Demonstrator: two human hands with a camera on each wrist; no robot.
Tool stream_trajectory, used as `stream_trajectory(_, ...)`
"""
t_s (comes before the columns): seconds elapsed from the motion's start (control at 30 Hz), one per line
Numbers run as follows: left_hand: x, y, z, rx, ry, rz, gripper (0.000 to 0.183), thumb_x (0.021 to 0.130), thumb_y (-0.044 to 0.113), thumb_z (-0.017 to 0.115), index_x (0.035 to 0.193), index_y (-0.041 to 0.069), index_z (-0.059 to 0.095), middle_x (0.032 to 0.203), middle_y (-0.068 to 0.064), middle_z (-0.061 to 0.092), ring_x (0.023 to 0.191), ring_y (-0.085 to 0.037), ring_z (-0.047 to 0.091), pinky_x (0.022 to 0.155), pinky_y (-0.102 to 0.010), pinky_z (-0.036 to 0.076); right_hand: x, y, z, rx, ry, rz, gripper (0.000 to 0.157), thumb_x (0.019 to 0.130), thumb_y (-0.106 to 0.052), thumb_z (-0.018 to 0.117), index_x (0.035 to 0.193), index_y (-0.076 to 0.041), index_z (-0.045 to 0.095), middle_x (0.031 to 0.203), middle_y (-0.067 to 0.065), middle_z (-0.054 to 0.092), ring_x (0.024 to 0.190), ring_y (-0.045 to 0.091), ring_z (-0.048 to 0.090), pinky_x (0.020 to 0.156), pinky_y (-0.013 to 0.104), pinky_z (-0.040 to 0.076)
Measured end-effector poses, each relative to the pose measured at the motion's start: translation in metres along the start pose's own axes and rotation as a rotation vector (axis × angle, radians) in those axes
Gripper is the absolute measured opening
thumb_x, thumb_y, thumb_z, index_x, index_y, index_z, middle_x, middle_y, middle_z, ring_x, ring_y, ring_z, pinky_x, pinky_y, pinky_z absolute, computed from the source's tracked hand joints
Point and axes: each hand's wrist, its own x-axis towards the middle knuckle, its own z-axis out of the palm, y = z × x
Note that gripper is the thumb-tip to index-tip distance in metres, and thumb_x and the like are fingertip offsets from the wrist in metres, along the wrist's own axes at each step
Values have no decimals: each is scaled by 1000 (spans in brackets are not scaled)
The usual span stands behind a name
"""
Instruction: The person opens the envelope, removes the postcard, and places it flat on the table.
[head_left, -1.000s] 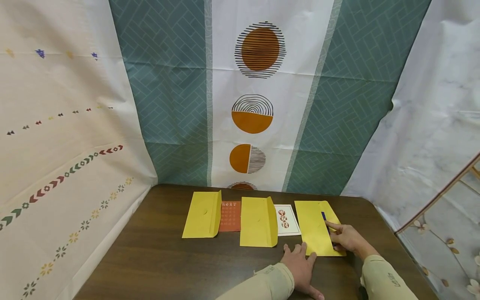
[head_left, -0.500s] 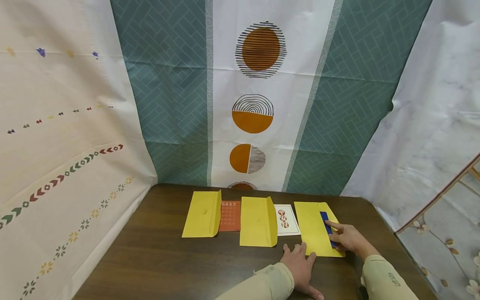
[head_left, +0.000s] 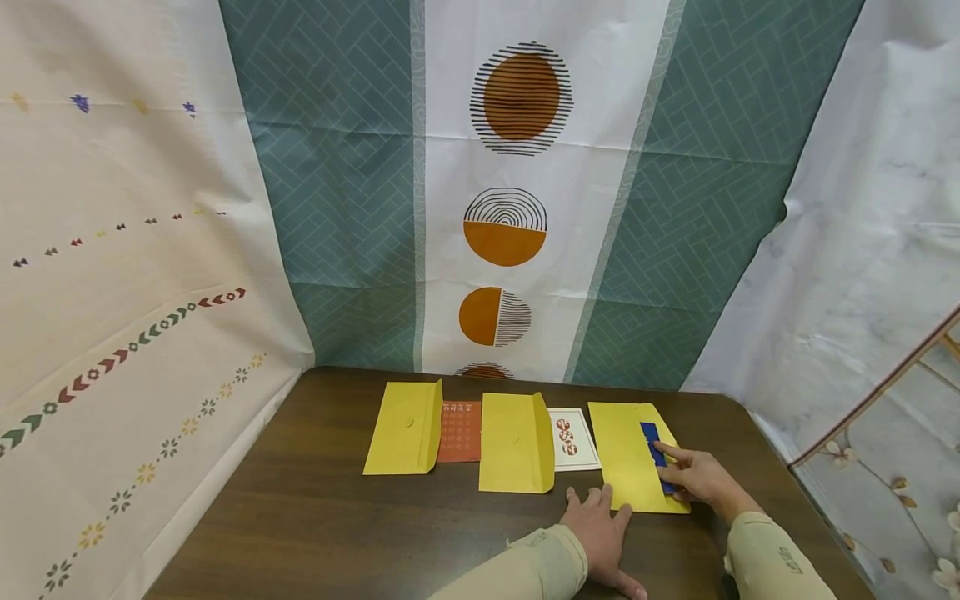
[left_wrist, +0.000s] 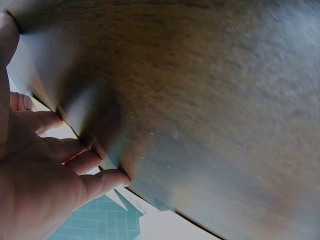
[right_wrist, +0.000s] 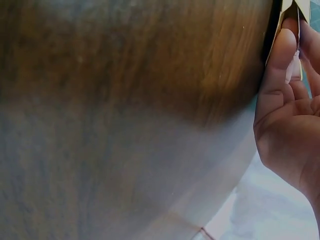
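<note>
A yellow envelope (head_left: 626, 467) lies at the right of the table. At its right side my right hand (head_left: 701, 477) pinches a flat blue card (head_left: 651, 437), whose strip shows against the yellow paper. How far the card reaches into the envelope cannot be made out. In the right wrist view, the right hand (right_wrist: 295, 110) has thumb and fingers around a thin pale edge. My left hand (head_left: 597, 533) is spread on the table, with fingertips at the envelope's lower left corner. The left wrist view shows that hand (left_wrist: 45, 170) with its fingertips down.
Left of it lie a white card (head_left: 576, 442) with red print, a second yellow envelope (head_left: 513, 446), a red card (head_left: 459, 433) and a third yellow envelope (head_left: 399, 429). Patterned cloths (head_left: 345, 208) hang behind the dark wooden table (head_left: 337, 533).
The blue card, a narrow sliver a second ago, now shows as a wider strip on the envelope. Both hands have stayed almost in place.
</note>
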Motion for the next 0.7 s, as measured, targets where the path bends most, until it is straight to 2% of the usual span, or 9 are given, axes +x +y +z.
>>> stream_trajectory(0.17,4,0,3,0,-2,4,105,73,100,59,161,45,42,169,7,39,150,-12,43,119,-51,45,1,0,-1,7,8,20,75,99,-30,78,162,-11,41,105,14,58,80,20,63,73,30,60)
stream_trajectory(0.43,5,-1,4,-5,-3,9,105,72,100,59,160,45,43,166,7,41,147,-12,44,120,-52,45,2,-1,-4,-38,26,30,70,101,-24,75,161,-8,41,123,28,58,82,20,64,72,29,61)
stream_trajectory(0.7,3,-1,3,-20,-11,4,103,73,99,60,160,46,43,167,8,40,149,-12,44,121,-52,44,2,-1,-4,-43,39,38,69,101,-20,74,160,-7,41,121,28,55,75,21,64,69,30,60)
